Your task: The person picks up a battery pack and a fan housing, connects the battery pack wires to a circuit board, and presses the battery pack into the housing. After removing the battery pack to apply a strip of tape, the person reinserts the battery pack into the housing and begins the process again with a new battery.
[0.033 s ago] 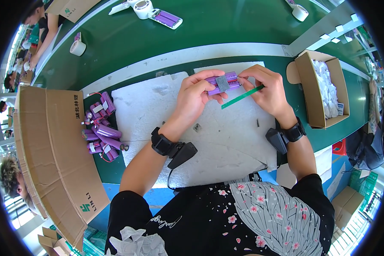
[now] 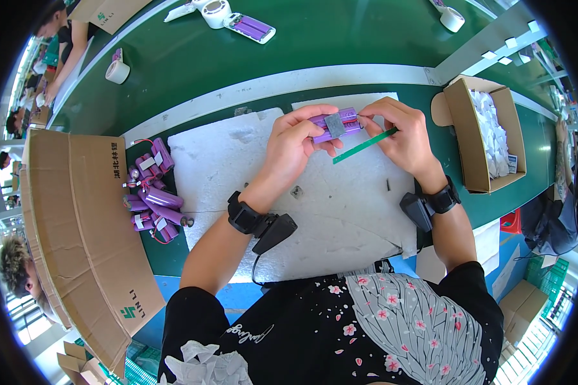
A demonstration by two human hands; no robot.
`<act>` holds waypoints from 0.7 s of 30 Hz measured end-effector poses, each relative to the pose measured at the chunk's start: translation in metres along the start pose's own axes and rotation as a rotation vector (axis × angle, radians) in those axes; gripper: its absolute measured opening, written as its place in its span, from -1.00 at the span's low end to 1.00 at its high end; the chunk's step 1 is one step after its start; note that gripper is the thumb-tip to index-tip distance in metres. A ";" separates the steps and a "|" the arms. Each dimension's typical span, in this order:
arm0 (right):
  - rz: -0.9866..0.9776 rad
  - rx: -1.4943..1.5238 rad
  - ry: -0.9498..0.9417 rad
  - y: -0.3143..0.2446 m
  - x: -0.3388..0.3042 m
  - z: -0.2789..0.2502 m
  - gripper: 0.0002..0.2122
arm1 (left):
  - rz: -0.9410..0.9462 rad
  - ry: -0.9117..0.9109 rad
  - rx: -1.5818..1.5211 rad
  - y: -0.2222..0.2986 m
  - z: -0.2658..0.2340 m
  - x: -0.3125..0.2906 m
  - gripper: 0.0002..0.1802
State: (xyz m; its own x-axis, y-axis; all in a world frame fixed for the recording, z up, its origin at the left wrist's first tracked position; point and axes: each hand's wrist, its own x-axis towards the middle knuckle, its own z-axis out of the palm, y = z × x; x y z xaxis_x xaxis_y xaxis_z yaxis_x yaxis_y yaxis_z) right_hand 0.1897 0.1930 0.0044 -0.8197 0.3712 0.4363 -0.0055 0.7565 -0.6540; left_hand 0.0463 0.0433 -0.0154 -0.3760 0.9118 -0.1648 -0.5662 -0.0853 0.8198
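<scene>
Over the far part of a white foam sheet (image 2: 237, 160), my left hand (image 2: 289, 142) grips a purple battery pack (image 2: 349, 118) by its left end. A grey pad (image 2: 334, 124) sits across the middle of the pack. At the pack's right end, my right hand (image 2: 401, 133) is closed, its thumb and index finger pinched at a red wire. A flat green strip (image 2: 364, 147) is also held in my right hand, sticking out toward the lower left below the pack. The tips of the right fingers are partly hidden.
Several purple battery packs with wires (image 2: 157, 192) are heaped left of the foam, beside a large cardboard box (image 2: 90, 224). An open carton (image 2: 494, 183) holding white pieces stands on the right. Tape rolls (image 2: 216, 13) lie on the green surface beyond the pale rail (image 2: 270, 82).
</scene>
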 end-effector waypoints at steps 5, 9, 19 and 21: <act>-0.001 -0.033 0.010 0.001 0.000 0.000 -0.93 | 0.012 0.040 -0.031 -0.001 0.001 0.000 -0.58; -0.004 -0.045 0.020 0.001 -0.001 -0.001 -0.93 | 0.020 0.037 -0.030 -0.001 0.001 0.001 -0.58; 0.042 -0.080 0.063 0.002 0.000 -0.001 -0.90 | 0.010 0.036 -0.047 0.000 -0.002 0.001 -0.58; 0.057 -0.087 0.079 0.002 0.000 -0.001 -0.91 | 0.004 0.033 -0.049 0.001 -0.002 0.001 -0.58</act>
State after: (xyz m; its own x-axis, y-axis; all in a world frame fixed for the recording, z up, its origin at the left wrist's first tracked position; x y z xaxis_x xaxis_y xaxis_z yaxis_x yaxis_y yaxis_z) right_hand 0.1903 0.1949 0.0032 -0.7697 0.4536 0.4493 0.0921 0.7753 -0.6248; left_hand 0.0443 0.0436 -0.0160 -0.4020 0.8977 -0.1805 -0.5998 -0.1092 0.7927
